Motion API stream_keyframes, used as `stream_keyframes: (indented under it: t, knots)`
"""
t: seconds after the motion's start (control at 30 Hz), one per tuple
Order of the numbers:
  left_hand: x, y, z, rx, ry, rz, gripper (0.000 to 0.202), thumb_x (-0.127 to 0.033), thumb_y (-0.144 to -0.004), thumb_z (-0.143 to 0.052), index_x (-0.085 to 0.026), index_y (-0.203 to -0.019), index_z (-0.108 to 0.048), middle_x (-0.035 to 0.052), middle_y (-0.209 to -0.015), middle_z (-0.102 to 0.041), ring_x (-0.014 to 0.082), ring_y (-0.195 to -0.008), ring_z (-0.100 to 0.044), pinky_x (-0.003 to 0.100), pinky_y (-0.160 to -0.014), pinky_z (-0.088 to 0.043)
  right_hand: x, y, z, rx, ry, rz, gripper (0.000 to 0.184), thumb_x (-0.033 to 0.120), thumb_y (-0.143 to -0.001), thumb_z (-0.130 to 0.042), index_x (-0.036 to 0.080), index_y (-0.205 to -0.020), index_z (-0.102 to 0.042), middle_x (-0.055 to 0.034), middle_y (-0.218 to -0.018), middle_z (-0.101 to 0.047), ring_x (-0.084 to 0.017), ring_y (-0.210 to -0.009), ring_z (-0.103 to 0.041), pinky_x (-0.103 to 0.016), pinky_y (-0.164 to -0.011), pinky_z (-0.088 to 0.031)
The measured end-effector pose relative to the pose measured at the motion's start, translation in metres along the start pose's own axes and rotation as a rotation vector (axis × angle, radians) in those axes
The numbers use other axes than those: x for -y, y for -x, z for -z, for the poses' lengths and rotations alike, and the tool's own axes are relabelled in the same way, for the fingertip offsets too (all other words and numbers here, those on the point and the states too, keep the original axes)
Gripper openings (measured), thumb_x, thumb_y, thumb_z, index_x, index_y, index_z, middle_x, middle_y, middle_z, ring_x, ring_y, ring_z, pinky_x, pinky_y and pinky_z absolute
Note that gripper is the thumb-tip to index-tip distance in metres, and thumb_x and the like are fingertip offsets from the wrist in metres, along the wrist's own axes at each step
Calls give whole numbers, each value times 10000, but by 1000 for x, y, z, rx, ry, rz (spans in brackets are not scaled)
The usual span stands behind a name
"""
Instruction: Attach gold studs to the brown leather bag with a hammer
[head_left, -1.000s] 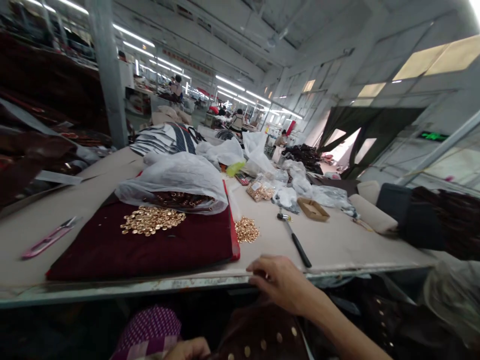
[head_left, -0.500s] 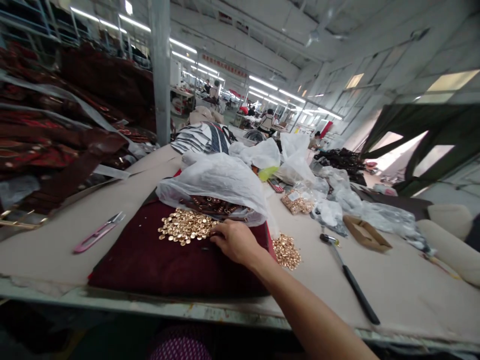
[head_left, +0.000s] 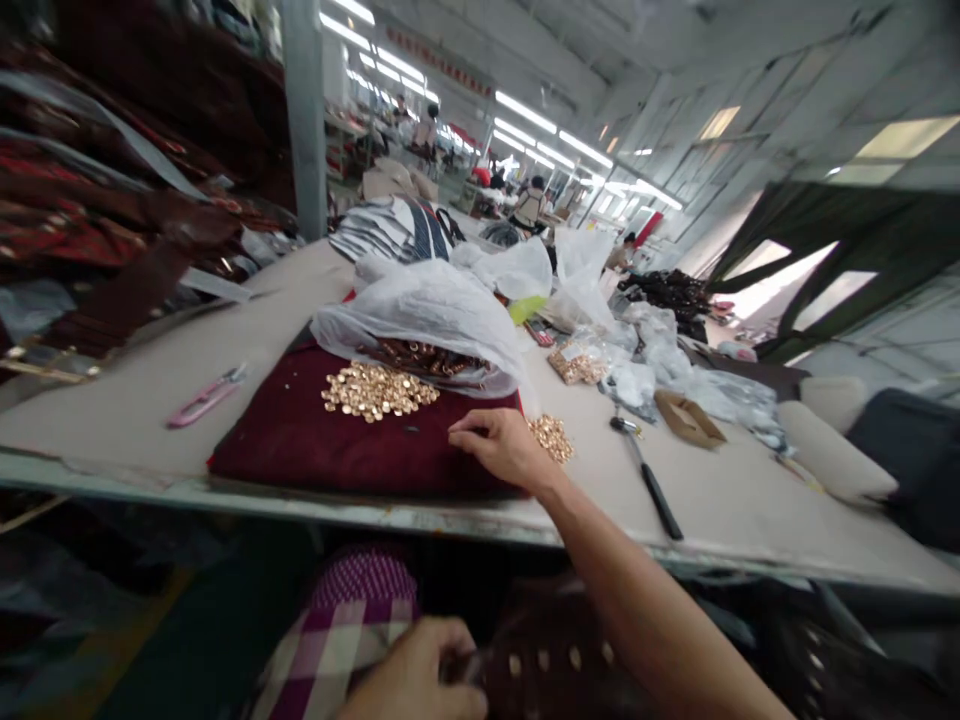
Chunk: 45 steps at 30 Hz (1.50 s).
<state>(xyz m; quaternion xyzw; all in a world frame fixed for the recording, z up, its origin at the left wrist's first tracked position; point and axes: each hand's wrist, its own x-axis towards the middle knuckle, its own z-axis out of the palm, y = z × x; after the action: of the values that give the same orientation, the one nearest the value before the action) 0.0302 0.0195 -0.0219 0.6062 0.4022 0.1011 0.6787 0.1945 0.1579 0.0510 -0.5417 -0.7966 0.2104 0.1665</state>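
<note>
My right hand (head_left: 504, 442) is over the front right of a dark red cloth pad (head_left: 300, 440), thumb and fingers pinched together; whatever is between them is too small to make out. A pile of shiny gold metal studs (head_left: 379, 390) lies on the pad, left of that hand. Another small pile of gold metal pieces (head_left: 551, 437) is on the table to its right. Low in the picture, below the table edge, my left hand (head_left: 427, 675) is closed on the edge of a dark brown leather-like piece (head_left: 551, 635) with a row of gold studs. Blur softens this hand.
Behind the gold pile, a white plastic bag (head_left: 427, 305) covers brown parts. Pink thread snips (head_left: 206, 397) lie on the table's left. A black-handled hammer (head_left: 652, 485) and an open cardboard box (head_left: 686, 418) are on the right. Brown goods (head_left: 150, 240) are heaped at left.
My right hand has drawn back from the gold pile, toward the right and nearer me. The view has tilted down, bringing my left hand and the brown studded piece into sight.
</note>
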Motion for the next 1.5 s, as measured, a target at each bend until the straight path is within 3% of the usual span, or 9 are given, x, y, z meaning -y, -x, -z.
stream_keyframes:
  t: [0.1,0.27,0.43,0.63,0.9,1.33,1.5]
  knots:
    - [7,-1,-11,44,46,35,166,-269,-751,-663,-141,-838,-603,-30,-746,-549,142,-732,-523,264,-652,-391,5,72,12,71,-149,-91,66,209,-881,-701,168,-880,-754,15,-778,-744,-126,-696,-669,-187,-618,-466]
    - [10,0,-26,93,66,36,262,-347,-635,-615,-153,-811,-601,-33,-705,-550,155,-702,-495,262,-611,-335,24,183,1,183,-252,-191,51,122,-826,-736,165,-803,-752,18,-730,-726,-116,-663,-658,-185,-612,-435]
    - [3,6,-41,92,14,-16,260,-342,-617,-609,-154,-797,-605,-34,-689,-553,154,-681,-495,260,-597,-338,22,235,-29,106,-206,-57,64,102,-801,-774,163,-810,-755,-11,-766,-722,-134,-720,-658,-200,-660,-428]
    - [1,12,-55,52,-61,-44,214,-308,-623,-587,-157,-775,-599,-42,-683,-532,145,-681,-476,257,-600,-326,24,255,-38,-53,-254,-106,90,58,-782,-756,146,-782,-738,-18,-760,-722,-139,-702,-665,-202,-654,-441]
    - [4,18,-64,29,-148,-74,206,-301,-640,-571,-161,-786,-610,-44,-680,-532,142,-674,-474,253,-585,-315,31,264,-40,-86,-241,-130,94,62,-781,-734,154,-765,-745,-17,-747,-738,-134,-690,-674,-196,-651,-440]
    - [-8,33,-76,-56,-279,-110,68,-241,-688,-506,-188,-705,-547,-49,-637,-508,135,-638,-468,267,-578,-291,38,258,-26,71,-334,-375,38,134,-756,-762,168,-739,-766,31,-662,-719,-99,-608,-635,-170,-557,-387]
    - [-8,32,-80,-12,-219,-128,76,-263,-705,-507,-190,-705,-527,-50,-644,-485,128,-630,-453,262,-566,-296,37,260,-18,117,-331,-346,66,115,-780,-742,173,-753,-756,40,-671,-704,-99,-627,-627,-176,-586,-394]
